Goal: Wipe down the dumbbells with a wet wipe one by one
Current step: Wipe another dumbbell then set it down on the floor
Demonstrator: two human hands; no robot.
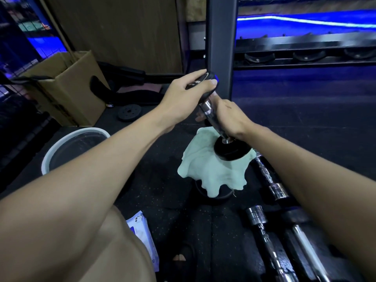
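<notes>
Your left hand [191,94] grasps the upper black rubber head of a small chrome-handled dumbbell [211,112], holding it tilted on end. Your right hand [227,117] is wrapped round the chrome handle just below. The pale green cloth wipe [205,169] hangs behind and under the lower black head, draped toward the floor; whether your right fingers also pinch its top edge is hidden by the hand.

Just right of the wipe, on the dark speckled rubber floor [162,190], lie several more chrome-handled dumbbells [272,218] side by side; nothing shows whether they are cleaned yet. To the left stands a round white-rimmed basin [67,147], and by your knee a white-and-blue wet-wipe packet [142,231]. The black rack [305,55] ahead shows bare cradles.

By my reading, you are mid-way through one dumbbell, with the floor ones possibly still to do.
</notes>
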